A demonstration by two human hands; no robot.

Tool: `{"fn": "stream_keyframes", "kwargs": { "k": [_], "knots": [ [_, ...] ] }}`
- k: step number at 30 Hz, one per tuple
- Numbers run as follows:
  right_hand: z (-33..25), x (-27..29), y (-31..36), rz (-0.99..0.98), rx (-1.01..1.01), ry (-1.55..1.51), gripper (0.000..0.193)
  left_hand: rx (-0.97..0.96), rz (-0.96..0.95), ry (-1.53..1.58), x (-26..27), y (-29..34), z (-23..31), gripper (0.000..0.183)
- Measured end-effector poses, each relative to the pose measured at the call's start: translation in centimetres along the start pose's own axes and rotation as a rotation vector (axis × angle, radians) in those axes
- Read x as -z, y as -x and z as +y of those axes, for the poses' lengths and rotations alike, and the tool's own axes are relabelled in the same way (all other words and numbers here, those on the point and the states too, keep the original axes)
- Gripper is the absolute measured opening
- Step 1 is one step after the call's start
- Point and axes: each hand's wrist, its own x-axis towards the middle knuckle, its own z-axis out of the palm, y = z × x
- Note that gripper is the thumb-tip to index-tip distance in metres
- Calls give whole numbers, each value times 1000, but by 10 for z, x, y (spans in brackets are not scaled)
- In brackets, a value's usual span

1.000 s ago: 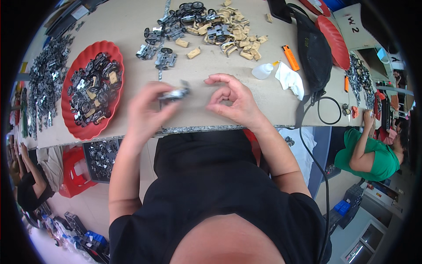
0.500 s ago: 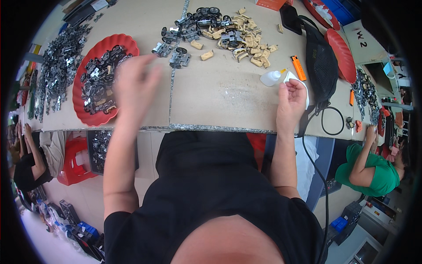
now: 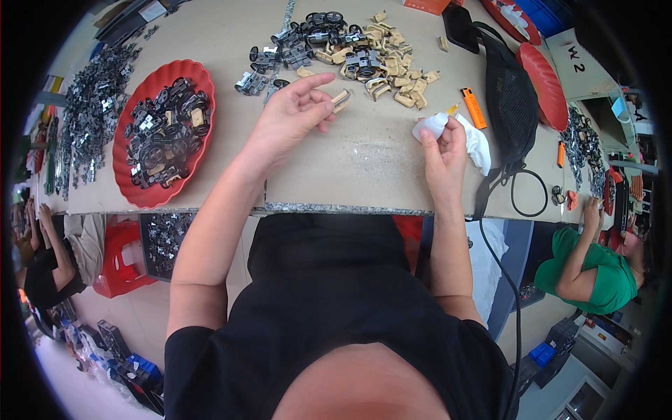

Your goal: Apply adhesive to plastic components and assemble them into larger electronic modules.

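My left hand (image 3: 290,115) reaches over the middle of the table. A tan plastic part (image 3: 341,101) is pinched at its thumb and fingertips, tilted, while the index finger stretches out above it. My right hand (image 3: 445,145) grips a small white squeeze bottle (image 3: 432,125) with a yellow nozzle, which points away to the right. A crumpled white tissue (image 3: 478,148) lies beside that hand. Beyond my left hand is a pile of tan parts (image 3: 402,66), next to black and grey toy-car chassis with wheels (image 3: 318,31).
A red scalloped tray (image 3: 120,157) of wheeled chassis stands on the left, with a heap of grey parts (image 3: 94,98) beyond. An orange box-shaped item (image 3: 473,108), a black bag (image 3: 511,98) with a cable and a red tray (image 3: 542,87) lie right. Co-workers sit at both sides.
My left hand has moved right from beside the red tray and taken hold of a tan part. My right hand has shifted left from the tissue and closed on the bottle.
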Motion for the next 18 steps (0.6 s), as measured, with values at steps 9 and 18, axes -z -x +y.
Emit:
{"fn": "stream_keyframes", "kwargs": {
  "k": [9, 18],
  "knots": [
    [-47, -47, 14, -325, -299, -615, 38, -19, -224, 227, -29, 37, -24, 46],
    [-57, -56, 13, -328, -281, -510, 37, -26, -98, 340, -21, 52, -21, 36]
  ]
}}
